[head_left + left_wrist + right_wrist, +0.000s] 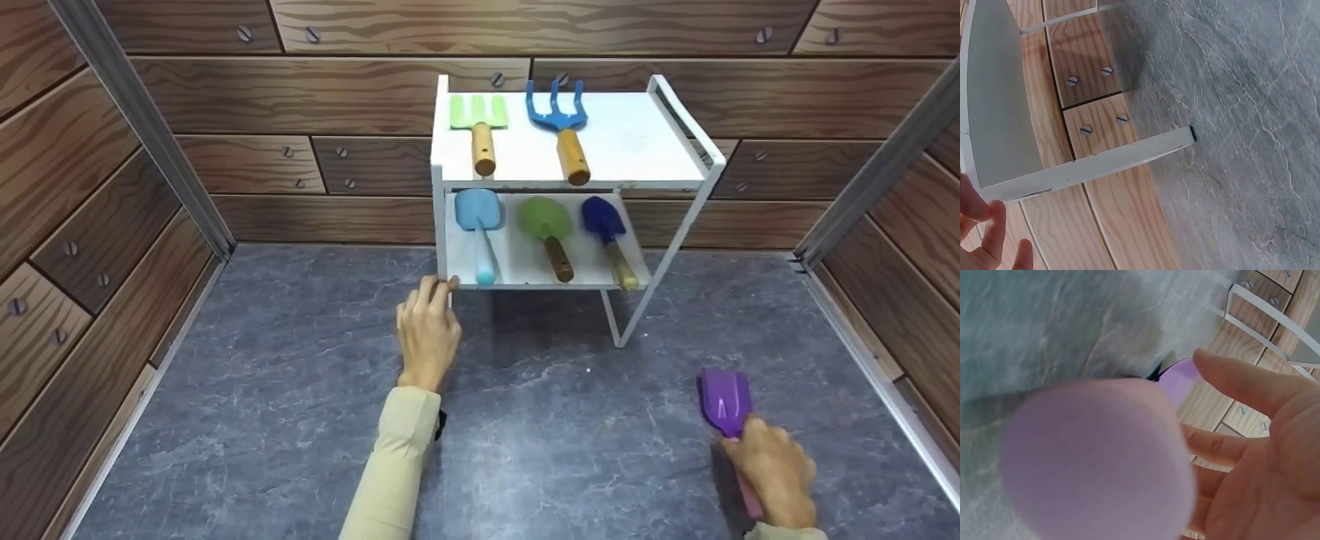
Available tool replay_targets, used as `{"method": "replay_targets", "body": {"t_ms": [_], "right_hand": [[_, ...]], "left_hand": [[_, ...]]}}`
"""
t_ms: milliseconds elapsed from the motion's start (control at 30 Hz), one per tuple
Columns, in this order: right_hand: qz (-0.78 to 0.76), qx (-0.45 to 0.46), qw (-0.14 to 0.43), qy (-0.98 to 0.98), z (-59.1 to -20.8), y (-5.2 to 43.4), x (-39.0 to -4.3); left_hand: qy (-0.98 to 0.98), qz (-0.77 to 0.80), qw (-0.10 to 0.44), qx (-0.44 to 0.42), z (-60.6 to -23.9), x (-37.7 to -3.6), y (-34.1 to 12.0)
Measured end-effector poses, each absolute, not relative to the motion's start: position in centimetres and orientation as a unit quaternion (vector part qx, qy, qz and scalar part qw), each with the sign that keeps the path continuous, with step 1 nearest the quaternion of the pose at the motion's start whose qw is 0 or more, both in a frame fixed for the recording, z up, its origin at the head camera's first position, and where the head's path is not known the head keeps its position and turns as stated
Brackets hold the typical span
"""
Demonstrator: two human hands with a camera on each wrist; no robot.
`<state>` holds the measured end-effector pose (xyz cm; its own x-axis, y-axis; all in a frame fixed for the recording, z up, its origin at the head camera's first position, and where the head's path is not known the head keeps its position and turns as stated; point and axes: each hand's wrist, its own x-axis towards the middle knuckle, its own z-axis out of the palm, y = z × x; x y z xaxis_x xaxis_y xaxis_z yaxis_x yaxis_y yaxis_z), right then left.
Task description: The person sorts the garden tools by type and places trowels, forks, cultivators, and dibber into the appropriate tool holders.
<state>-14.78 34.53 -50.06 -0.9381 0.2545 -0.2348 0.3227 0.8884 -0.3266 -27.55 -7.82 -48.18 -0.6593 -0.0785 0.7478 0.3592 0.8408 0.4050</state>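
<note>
My right hand (pixel 772 465) holds a purple toy shovel (pixel 726 397) by its handle, low over the floor at the right. Close to the right wrist camera, the rounded handle end (pixel 1100 467) looms large, with fingers behind it and the thumb along its far side. At the lower shelf's left front corner, my left hand (pixel 429 330) grips the white two-tier rack (pixel 637 142). Thumb and finger of the left hand (pixel 988 230) meet at that corner in the left wrist view, while the other fingers curl loosely beside it.
A light green fork (pixel 480 112) and a blue rake (pixel 556 118) lie on the top shelf. The lower shelf bears a light blue shovel (pixel 478 210), a green trowel (pixel 545 217) and a dark blue trowel (pixel 602 217). Wood-patterned walls (pixel 337 90) enclose the grey marbled floor (pixel 300 337).
</note>
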Motion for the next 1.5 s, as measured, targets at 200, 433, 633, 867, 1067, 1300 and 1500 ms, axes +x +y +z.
{"method": "replay_targets", "body": {"t_ms": [200, 433, 633, 867, 1067, 1300, 1500], "right_hand": [[-0.188, 0.149, 0.117, 0.964, -50.6, 34.9, -14.7], [-0.188, 0.150, 0.115, 0.964, -50.6, 34.9, -14.9], [-0.188, 0.156, 0.104, 0.964, -50.6, 34.6, -14.9], [-0.202, 0.152, 0.078, 0.964, -50.6, 34.5, -14.9], [-0.204, 0.140, 0.041, 0.968, -50.4, 34.3, -15.2], [-0.210, 0.108, -0.034, 0.971, -50.3, 33.8, -15.0], [-0.215, 0.092, -0.076, 0.969, -50.0, 33.1, -14.9]], "left_hand": [[-0.871, -0.273, 0.400, -0.083, -48.3, -27.4, -7.8], [-0.871, -0.273, 0.401, -0.081, -48.2, -27.5, -7.9], [-0.871, -0.277, 0.397, -0.081, -48.1, -27.5, -7.9], [-0.871, -0.279, 0.397, -0.083, -48.1, -27.5, -7.8], [-0.869, -0.274, 0.404, -0.083, -48.2, -27.6, -7.8], [-0.872, -0.275, 0.397, -0.081, -48.0, -27.5, -7.9], [-0.872, -0.276, 0.397, -0.081, -48.0, -27.4, -7.9]]}}
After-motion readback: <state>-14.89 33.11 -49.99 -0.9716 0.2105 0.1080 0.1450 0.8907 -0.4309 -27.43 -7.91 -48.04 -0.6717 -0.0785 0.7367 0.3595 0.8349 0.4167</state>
